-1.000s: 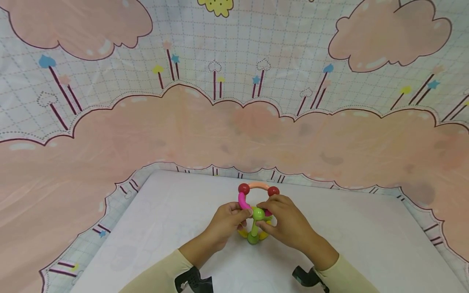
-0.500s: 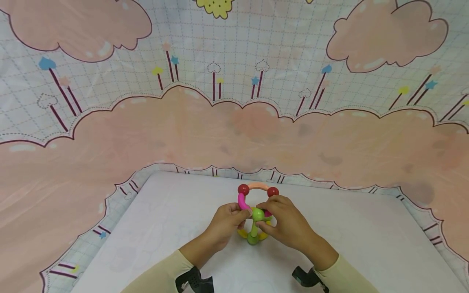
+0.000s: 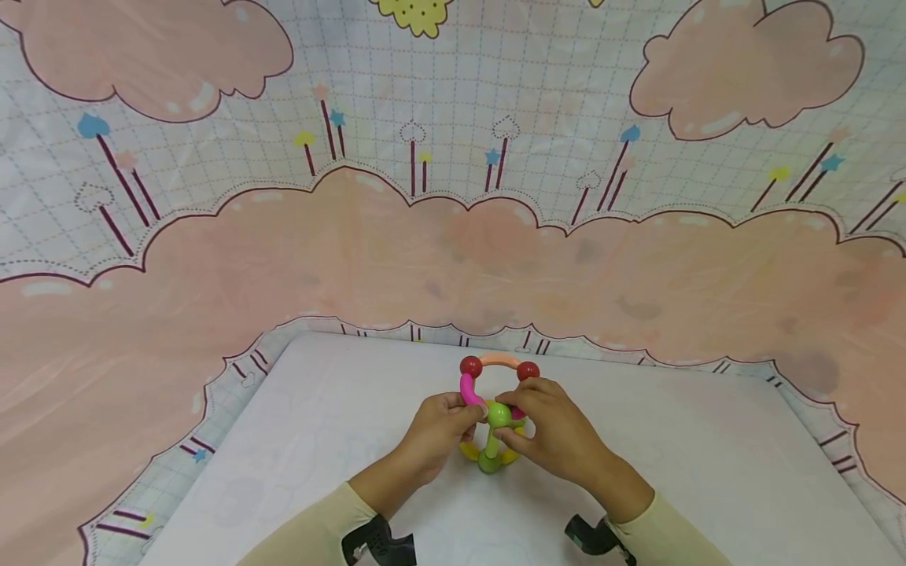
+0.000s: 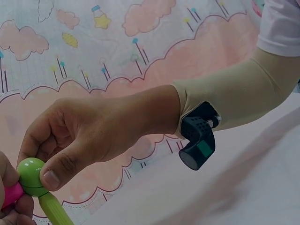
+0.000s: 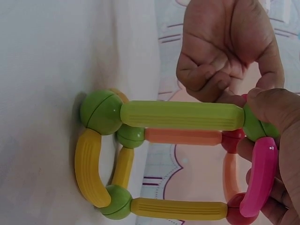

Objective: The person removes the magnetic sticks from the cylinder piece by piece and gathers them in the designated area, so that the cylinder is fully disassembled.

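Observation:
A frame of magnetic balls and rods stands upright on the table, held between both hands. My left hand (image 3: 433, 428) pinches a pink curved rod (image 3: 468, 391) close to the upper green ball (image 3: 499, 414). My right hand (image 3: 559, 428) grips that same ball, its thumb and fingers also round a second pink rod (image 5: 259, 176). Below the ball a straight green rod (image 5: 183, 115) runs down to a lower green ball (image 5: 101, 112). Yellow rods (image 5: 178, 209) form the base; red balls (image 3: 470, 365) and an orange rod (image 3: 500, 358) top the far side.
The white table (image 3: 297, 464) spreads around the frame. Behind it hangs a cloth (image 3: 396, 259) printed with clouds and stars. Dark wrist cameras (image 3: 378, 542) are strapped over both sleeves, low above the table.

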A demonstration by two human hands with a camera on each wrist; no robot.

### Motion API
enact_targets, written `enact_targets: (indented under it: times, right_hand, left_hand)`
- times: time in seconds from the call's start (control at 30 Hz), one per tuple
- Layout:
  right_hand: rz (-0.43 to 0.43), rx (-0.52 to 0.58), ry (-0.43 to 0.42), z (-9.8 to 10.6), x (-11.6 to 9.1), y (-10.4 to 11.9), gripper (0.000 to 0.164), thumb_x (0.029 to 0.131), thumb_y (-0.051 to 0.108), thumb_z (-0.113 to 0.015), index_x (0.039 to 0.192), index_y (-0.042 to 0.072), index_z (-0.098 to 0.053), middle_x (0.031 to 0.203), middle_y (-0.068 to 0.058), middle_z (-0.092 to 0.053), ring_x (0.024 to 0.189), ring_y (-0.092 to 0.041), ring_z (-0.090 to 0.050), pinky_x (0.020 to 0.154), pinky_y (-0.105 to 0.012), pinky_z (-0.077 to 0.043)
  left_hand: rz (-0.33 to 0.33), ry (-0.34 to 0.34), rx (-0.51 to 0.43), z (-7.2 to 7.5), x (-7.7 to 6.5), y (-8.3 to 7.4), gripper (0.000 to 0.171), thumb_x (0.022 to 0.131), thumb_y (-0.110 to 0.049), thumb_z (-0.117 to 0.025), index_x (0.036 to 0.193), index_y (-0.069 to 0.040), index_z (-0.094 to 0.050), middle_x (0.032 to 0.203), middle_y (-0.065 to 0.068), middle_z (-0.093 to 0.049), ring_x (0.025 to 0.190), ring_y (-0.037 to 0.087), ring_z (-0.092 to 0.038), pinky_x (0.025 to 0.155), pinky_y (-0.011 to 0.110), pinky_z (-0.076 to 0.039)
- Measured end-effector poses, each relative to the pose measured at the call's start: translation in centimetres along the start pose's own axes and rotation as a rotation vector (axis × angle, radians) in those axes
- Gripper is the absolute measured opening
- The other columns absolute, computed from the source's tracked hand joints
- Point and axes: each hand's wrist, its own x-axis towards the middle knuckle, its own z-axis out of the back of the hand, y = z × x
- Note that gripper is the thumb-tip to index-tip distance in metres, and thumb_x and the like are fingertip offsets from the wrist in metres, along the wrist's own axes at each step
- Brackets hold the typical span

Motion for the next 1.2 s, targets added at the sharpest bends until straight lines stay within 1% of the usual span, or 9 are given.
enact_targets:
  times: [0.13,0.33,0.43,0.6,0.73,0.87,1.0,1.1,1.2]
  right_hand:
    - [0.002,-0.006,-0.003,0.0,0.0,0.0,0.047,0.076,0.031,-0.093,0.116,0.016,-0.074,0.103,0.006,-0.065,0.108,-0.017,-0.056,0.089,-0.036,-0.056]
    - [0.013,-0.003,-0.012,0.0,0.0,-0.1,0.047,0.076,0.030,-0.093,0.116,0.015,-0.074,0.103,0.007,-0.065,0.107,-0.016,-0.056,0.090,-0.036,-0.056]
    - [0.017,0.001,-0.021,0.0,0.0,-0.1,0.046,0.076,0.030,-0.093,0.116,0.015,-0.074,0.102,0.007,-0.064,0.106,-0.016,-0.056,0.090,-0.036,-0.055]
    - [0.012,-0.008,-0.021,0.0,-0.1,-0.2,0.048,0.077,0.032,-0.092,0.117,0.015,-0.074,0.102,0.008,-0.065,0.106,-0.016,-0.056,0.090,-0.036,-0.055]
    - [0.001,-0.026,-0.005,-0.1,0.0,-0.1,0.050,0.078,0.035,-0.091,0.119,0.015,-0.073,0.103,0.007,-0.067,0.108,-0.017,-0.056,0.092,-0.037,-0.055]
    - [-0.019,-0.034,0.012,-0.1,0.0,0.0,0.051,0.077,0.035,-0.092,0.120,0.015,-0.072,0.105,0.006,-0.067,0.112,-0.019,-0.057,0.094,-0.040,-0.055]
    - [-0.017,-0.022,0.017,0.1,0.1,0.0,0.051,0.077,0.035,-0.092,0.120,0.015,-0.073,0.106,0.006,-0.067,0.113,-0.019,-0.056,0.095,-0.041,-0.054]
    - [-0.009,-0.001,0.010,0.5,0.2,0.0,0.050,0.078,0.036,-0.091,0.119,0.015,-0.073,0.107,0.006,-0.069,0.115,-0.020,-0.056,0.097,-0.043,-0.053]
    - [-0.012,0.013,0.002,1.0,0.6,-0.1,0.047,0.080,0.036,-0.089,0.119,0.015,-0.073,0.109,0.007,-0.070,0.118,-0.021,-0.056,0.099,-0.045,-0.052]
  left_hand:
    - [-0.002,-0.004,0.002,-0.1,0.0,0.0,0.025,0.099,-0.017,-0.068,0.111,0.005,-0.066,0.092,0.014,-0.069,0.075,0.018,-0.054,0.074,0.027,-0.050]
    - [-0.006,-0.029,0.001,0.1,0.1,0.0,0.027,0.098,-0.014,-0.064,0.113,0.009,-0.065,0.086,0.009,-0.064,0.075,0.018,-0.054,0.072,0.027,-0.050]
    - [-0.002,-0.029,0.005,0.2,0.2,0.0,0.028,0.098,-0.014,-0.064,0.114,0.009,-0.065,0.087,0.009,-0.065,0.079,0.020,-0.056,0.075,0.028,-0.051]
    - [0.013,0.010,0.005,0.3,0.2,0.1,0.030,0.101,-0.022,-0.064,0.116,0.003,-0.065,0.094,0.012,-0.068,0.085,0.022,-0.060,0.081,0.031,-0.055]
    - [0.020,0.037,0.009,0.5,0.1,0.0,0.036,0.106,-0.030,-0.056,0.120,0.002,-0.063,0.099,0.014,-0.069,0.086,0.023,-0.061,0.082,0.034,-0.054]
    - [0.022,0.032,0.037,0.7,0.1,-0.1,0.040,0.108,-0.034,-0.049,0.119,0.002,-0.061,0.100,0.012,-0.068,0.087,0.024,-0.062,0.082,0.036,-0.053]
    - [0.026,0.008,0.042,1.0,0.3,-0.2,0.039,0.107,-0.037,-0.051,0.116,0.000,-0.060,0.101,0.010,-0.067,0.088,0.025,-0.063,0.080,0.036,-0.053]
    - [0.012,-0.003,0.034,1.2,0.4,-0.1,0.040,0.107,-0.036,-0.054,0.121,0.001,-0.058,0.102,0.011,-0.067,0.091,0.028,-0.063,0.081,0.036,-0.053]
    - [-0.014,-0.017,0.038,1.3,0.5,-0.1,0.042,0.106,-0.035,-0.057,0.125,0.002,-0.056,0.102,0.011,-0.067,0.094,0.031,-0.064,0.082,0.037,-0.053]
